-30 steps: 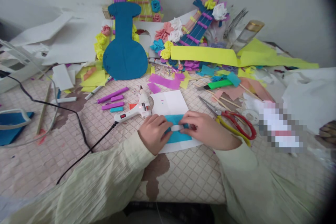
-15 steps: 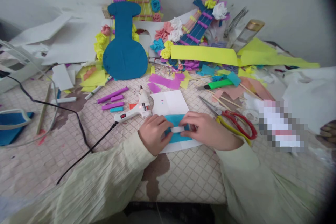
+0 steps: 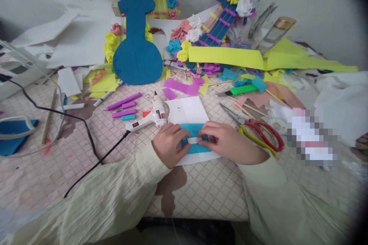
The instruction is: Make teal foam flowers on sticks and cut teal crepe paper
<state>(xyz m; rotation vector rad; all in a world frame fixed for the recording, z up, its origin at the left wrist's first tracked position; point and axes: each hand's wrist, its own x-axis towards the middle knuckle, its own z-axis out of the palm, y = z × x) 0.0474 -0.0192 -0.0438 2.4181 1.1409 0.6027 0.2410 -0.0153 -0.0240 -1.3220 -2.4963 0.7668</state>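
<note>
Between my two hands is a small white strip [image 3: 194, 140], pinched at its ends. My left hand [image 3: 169, 143] grips its left end with thumb and fingers, and my right hand [image 3: 225, 141] does the same at the right end. Under the strip lies a piece of blue paper [image 3: 193, 127], on top of a creased white sheet [image 3: 188, 108]. A white glue gun [image 3: 149, 119] rests just left of the sheet, its small light lit. To the right of my right hand are red-handled scissors [image 3: 264, 132].
A dark blue guitar-shaped cutout [image 3: 138, 59] leans at the back, near a flower-decorated model [image 3: 220, 28]. Purple folded strips [image 3: 124, 101] lie left. A green craft knife [image 3: 243, 89], wooden sticks and yellow paper [image 3: 227, 56] lie right. A black cord [image 3: 92, 168] runs beside my left sleeve.
The view has shifted slightly. Both hands stay in place around the white strip, with hardly any change in their grip.
</note>
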